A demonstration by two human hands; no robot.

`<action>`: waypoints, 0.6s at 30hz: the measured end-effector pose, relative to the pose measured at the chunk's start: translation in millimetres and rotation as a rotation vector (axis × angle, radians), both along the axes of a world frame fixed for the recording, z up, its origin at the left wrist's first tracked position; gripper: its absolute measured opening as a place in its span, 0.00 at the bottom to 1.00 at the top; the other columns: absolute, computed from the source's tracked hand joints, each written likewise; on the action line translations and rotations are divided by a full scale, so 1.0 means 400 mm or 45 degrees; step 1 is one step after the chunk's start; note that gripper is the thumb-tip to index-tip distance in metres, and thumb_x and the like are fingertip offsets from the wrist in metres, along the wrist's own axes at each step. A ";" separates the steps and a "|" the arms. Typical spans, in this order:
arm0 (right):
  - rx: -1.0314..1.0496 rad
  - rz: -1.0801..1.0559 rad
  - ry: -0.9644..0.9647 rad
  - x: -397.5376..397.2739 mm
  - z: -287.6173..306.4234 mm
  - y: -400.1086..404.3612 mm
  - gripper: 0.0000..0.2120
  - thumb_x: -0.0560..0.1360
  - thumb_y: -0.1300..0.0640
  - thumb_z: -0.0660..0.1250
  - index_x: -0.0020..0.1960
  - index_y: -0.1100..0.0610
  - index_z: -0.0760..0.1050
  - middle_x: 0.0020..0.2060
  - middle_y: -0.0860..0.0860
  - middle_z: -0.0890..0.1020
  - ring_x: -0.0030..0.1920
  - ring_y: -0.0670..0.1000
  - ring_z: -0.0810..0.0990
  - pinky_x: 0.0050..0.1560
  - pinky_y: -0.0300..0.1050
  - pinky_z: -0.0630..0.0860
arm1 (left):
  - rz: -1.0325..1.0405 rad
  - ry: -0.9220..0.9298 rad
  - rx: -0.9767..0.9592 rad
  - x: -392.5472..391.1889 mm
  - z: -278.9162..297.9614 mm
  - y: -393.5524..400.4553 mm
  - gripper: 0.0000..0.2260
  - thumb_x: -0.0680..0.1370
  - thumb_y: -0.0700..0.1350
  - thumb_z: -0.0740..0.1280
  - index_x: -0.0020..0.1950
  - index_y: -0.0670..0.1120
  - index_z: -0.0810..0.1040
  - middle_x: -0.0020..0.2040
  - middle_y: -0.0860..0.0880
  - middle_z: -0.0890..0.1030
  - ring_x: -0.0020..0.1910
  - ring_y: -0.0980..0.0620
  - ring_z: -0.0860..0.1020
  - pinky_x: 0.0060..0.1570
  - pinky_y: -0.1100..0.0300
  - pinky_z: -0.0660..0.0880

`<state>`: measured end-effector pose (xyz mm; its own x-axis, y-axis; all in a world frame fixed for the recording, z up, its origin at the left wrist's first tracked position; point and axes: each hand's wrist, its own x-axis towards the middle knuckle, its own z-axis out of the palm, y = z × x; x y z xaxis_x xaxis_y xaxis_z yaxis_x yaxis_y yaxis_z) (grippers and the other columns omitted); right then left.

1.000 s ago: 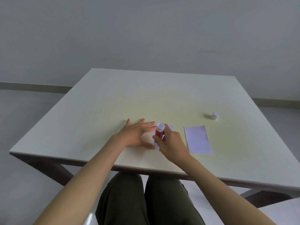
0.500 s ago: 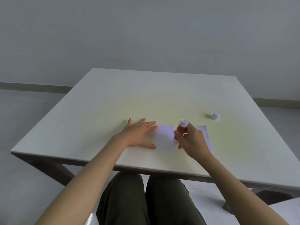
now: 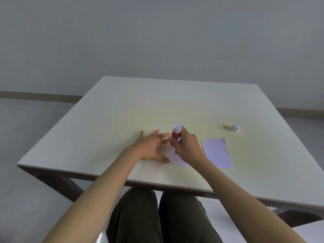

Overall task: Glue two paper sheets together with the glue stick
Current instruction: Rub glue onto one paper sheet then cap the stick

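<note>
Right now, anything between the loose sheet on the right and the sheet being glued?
Nothing visible. The loose sheet lies flat beside the glued sheet; only bare table separates them. The cap sits farther back.

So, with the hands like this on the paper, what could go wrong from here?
1. The left hand lies flat on the near sheet, right beside the glue stick that the right hand holds; glue may smear onto the left fingers.
2. The second sheet lies loose and unheld, so a passing wrist could shift it.
3. The cap stands far off, so the glue may dry.
</note>
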<state>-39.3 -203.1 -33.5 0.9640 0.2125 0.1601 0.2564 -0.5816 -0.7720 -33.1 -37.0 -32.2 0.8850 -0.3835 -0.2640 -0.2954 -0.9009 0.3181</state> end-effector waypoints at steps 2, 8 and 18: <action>-0.053 -0.033 -0.010 0.003 -0.001 -0.024 0.07 0.77 0.54 0.63 0.48 0.59 0.69 0.36 0.58 0.82 0.36 0.57 0.80 0.39 0.48 0.74 | 0.010 -0.001 0.045 0.001 0.000 0.001 0.39 0.67 0.66 0.67 0.74 0.61 0.56 0.77 0.64 0.51 0.77 0.52 0.45 0.69 0.30 0.41; -0.043 -0.120 0.062 0.002 0.012 -0.113 0.05 0.77 0.56 0.62 0.45 0.57 0.68 0.37 0.57 0.83 0.32 0.54 0.80 0.33 0.39 0.73 | -0.017 -0.009 0.099 -0.002 0.009 -0.002 0.39 0.68 0.65 0.67 0.75 0.59 0.54 0.77 0.61 0.51 0.77 0.51 0.47 0.68 0.28 0.46; 0.108 -0.157 -0.018 0.021 0.033 -0.112 0.04 0.76 0.58 0.63 0.45 0.57 0.69 0.32 0.52 0.84 0.26 0.47 0.78 0.31 0.34 0.72 | -0.039 -0.028 0.123 0.002 0.014 -0.002 0.39 0.68 0.65 0.67 0.75 0.59 0.54 0.77 0.60 0.52 0.77 0.50 0.47 0.68 0.29 0.47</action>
<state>-31.0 -248.0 -20.2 0.9794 0.0774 0.1864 0.1983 -0.5422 -0.8165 -32.4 -37.8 -26.5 0.8792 -0.3844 -0.2816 -0.3297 -0.9174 0.2230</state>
